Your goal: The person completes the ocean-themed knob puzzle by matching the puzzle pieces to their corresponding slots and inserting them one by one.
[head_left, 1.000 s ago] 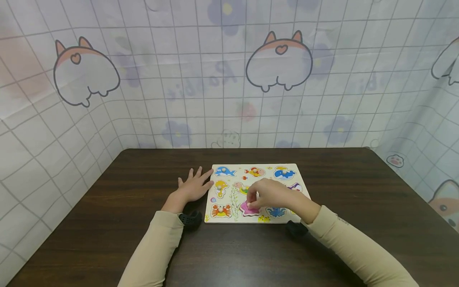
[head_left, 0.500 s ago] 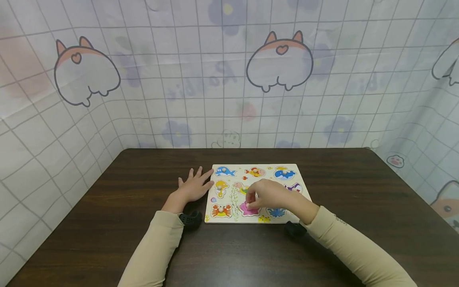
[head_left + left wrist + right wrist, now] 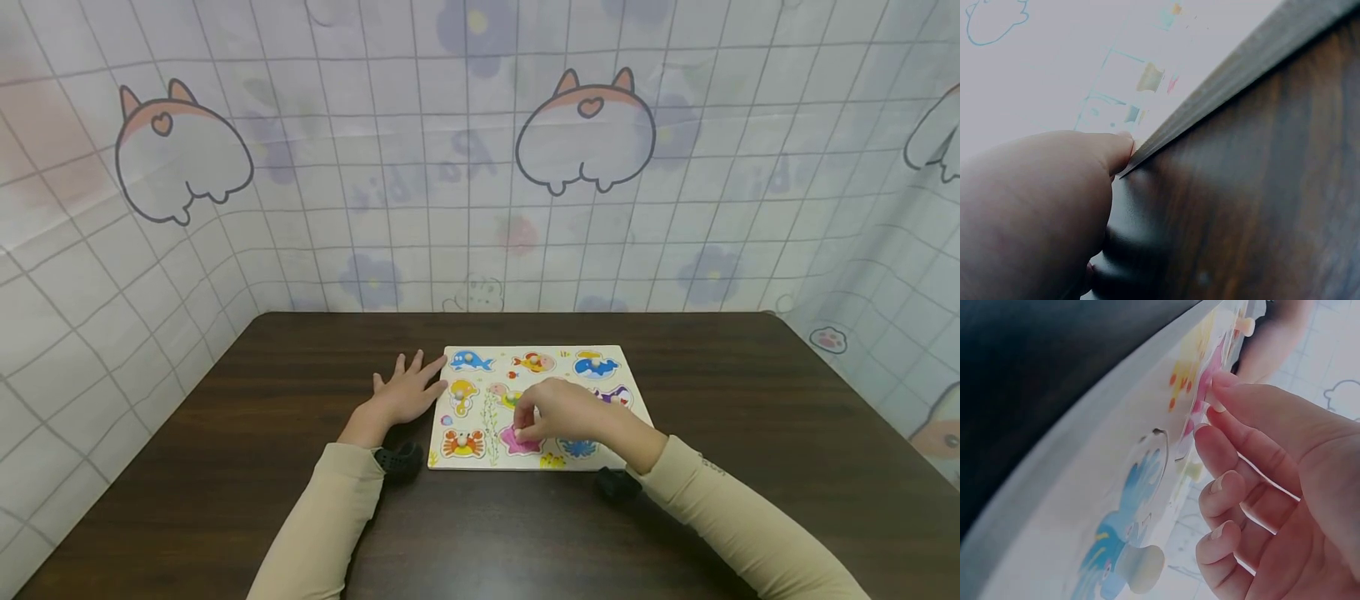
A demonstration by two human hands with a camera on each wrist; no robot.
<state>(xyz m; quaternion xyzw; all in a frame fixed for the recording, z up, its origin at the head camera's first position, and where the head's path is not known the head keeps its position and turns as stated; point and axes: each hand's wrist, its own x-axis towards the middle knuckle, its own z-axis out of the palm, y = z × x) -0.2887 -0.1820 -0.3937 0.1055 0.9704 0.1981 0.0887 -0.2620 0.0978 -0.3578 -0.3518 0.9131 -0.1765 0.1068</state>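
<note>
A pale wooden peg puzzle board (image 3: 495, 375) with sea-animal pieces lies flat on the table. My right hand (image 3: 558, 411) pinches the small knob of a pink puzzle piece (image 3: 521, 444) in the front row, between thumb and index finger. The piece looks level with its recess; the hand covers part of it. In the right wrist view the other fingers curl loosely beside the board. My left hand (image 3: 401, 396) rests palm down on the table, fingers spread, its thumb and index finger touching the board's left edge.
A crab piece (image 3: 462, 442) sits left of the pink one, and a blue octopus piece (image 3: 577, 447) to its right, partly below the right hand. Several other knobbed pieces lie in the board. The dark wooden table (image 3: 480, 533) meets a patterned curtain (image 3: 420, 225) behind.
The pink piece, slightly raised and tilted a second ago, has shifted a little and settled level in its recess. My right hand still pinches its knob; the left hand has not moved.
</note>
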